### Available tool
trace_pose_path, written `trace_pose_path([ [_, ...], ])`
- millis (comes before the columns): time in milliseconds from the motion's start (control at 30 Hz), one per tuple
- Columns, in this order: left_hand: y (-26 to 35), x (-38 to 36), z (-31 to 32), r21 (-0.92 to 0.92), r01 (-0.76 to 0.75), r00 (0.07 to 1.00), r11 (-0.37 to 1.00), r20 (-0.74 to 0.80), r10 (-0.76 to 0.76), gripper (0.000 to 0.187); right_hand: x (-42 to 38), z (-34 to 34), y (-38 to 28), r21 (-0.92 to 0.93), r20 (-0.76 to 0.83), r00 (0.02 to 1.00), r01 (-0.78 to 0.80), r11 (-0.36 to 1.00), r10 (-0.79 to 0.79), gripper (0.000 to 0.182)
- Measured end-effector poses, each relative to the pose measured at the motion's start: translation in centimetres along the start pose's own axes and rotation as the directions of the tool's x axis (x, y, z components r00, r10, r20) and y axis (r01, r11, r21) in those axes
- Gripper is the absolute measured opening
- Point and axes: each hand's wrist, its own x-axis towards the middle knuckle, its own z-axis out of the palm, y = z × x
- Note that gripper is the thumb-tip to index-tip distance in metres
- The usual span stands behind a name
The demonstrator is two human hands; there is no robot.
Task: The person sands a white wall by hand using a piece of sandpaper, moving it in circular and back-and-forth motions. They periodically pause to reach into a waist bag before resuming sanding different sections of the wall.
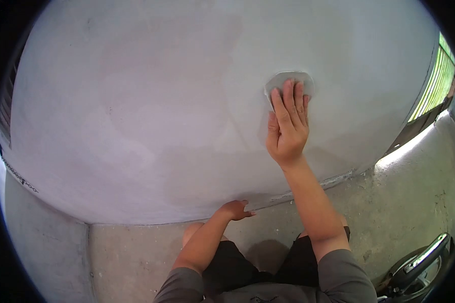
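Dark grey shirt [288,293]: nearest the camera at 6 o'clock, sleeves at 5 and 7; the body faces the work, probably so both arms have access.
Pale wall [136,101]: fills the centre and everything toward 12 o'clock, with a darker patch near 7.
Concrete floor [136,252]: lies across the lower part, meeting the wall in a rough seam near 4 o'clock.
Wheel [435,278]: at 4 o'clock, well apart from both hands, seemingly parked out of the way.
Right arm [318,207]: slants up from 5 toward 1 o'clock, forearm nearly in line with the hand, a pose that likely lets it lean weight forward.
Left arm [205,242]: bent, forearm over the left knee, perhaps for balance.
Right hand [290,136]: palm to the wall, four fingers straight and close together over the plate, thumb at its lower edge; spread that way, they appear to press it evenly.
Left hand [234,208]: at 6 o'clock, digits loosely parted, gripping nothing visible; whether it touches the wall, cannot tell.
Thin grey plate [280,80]: between 1 and 2 o'clock, flat between right fingers and wall, its upper rim showing beyond the fingertips.
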Motion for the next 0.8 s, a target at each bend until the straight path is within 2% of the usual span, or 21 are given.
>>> trace_pose_path([
  [67, -0.2, 0.1, 0.5, 0.007, 0.014, 1.000, 1.000, 0.007, -0.014, 0.087, 0.7, -0.4, 0.4, -0.020, 0.031, 0.999, 0.022, 1.000, -0.022, 0.043],
  [133, 0.1, -0.1, 0.4, -0.066, -0.010, 1.000, 0.998, -0.030, 0.009, 0.087, 1.5, -0.5, 2.0, -0.003, -0.008, 1.000, -0.018, 1.000, 0.018, 0.043],
  [200, 0.4, -0.6, -0.1, -0.089, 0.002, 1.000, 0.996, -0.007, -0.002, 0.088, 2.1, -0.6, 2.6, 0.033, -0.166, 0.984, -0.062, 0.998, 0.067, 0.041],
  [267, 0.3, -0.7, 0.2, -0.096, -0.002, 1.000, 0.995, 0.019, 0.004, 0.089, 1.5, -0.4, 1.0, 0.004, -0.156, 0.985, -0.074, 0.997, 0.074, 0.041],
  [333, -0.3, 0.2, 0.8, -0.050, 0.005, 1.000, 0.999, -0.003, -0.005, 0.087, 0.5, 0.2, -0.8, 0.020, -0.001, 0.999, -0.042, 0.999, 0.042, 0.040],
  [367, -0.4, 0.6, 1.0, -0.045, 0.002, 1.000, 0.999, 0.002, -0.002, 0.087, 0.2, 0.6, -1.3, 0.054, 0.016, 1.000, 0.006, 0.999, -0.007, 0.040],
  [467, -0.1, 0.6, 0.8, -0.048, -0.003, 1.000, 0.999, -0.017, 0.002, 0.086, 1.4, -0.4, 0.0, -0.021, 0.015, 1.000, -0.009, 1.000, 0.010, 0.037],
  [500, 0.4, 0.0, 0.3, -0.069, 0.008, 1.000, 0.998, -0.001, -0.008, 0.085, 1.9, -0.5, 0.8, -0.037, -0.059, 0.998, -0.024, 0.999, 0.021, 0.038],
  [600, 0.4, -0.4, 0.5, -0.092, 0.017, 1.000, 0.996, 0.015, -0.016, 0.085, 1.8, -0.6, 1.5, -0.014, -0.128, 0.990, -0.061, 0.998, 0.059, 0.039],
  [633, 0.2, -0.3, 0.5, -0.088, 0.012, 1.000, 0.996, 0.012, -0.012, 0.086, 1.4, -0.4, 0.9, -0.023, -0.128, 0.990, -0.059, 0.998, 0.055, 0.039],
  [700, -0.2, 0.3, 0.6, -0.048, 0.007, 1.000, 0.999, 0.005, -0.007, 0.086, 0.5, 0.2, -0.6, 0.013, -0.031, 0.999, -0.032, 0.999, 0.032, 0.042],
  [800, -0.3, 0.7, 1.2, -0.028, -0.002, 1.000, 1.000, -0.008, 0.002, 0.087, 1.0, -0.2, 0.3, 0.004, -0.008, 1.000, 0.012, 1.000, -0.012, 0.041],
])
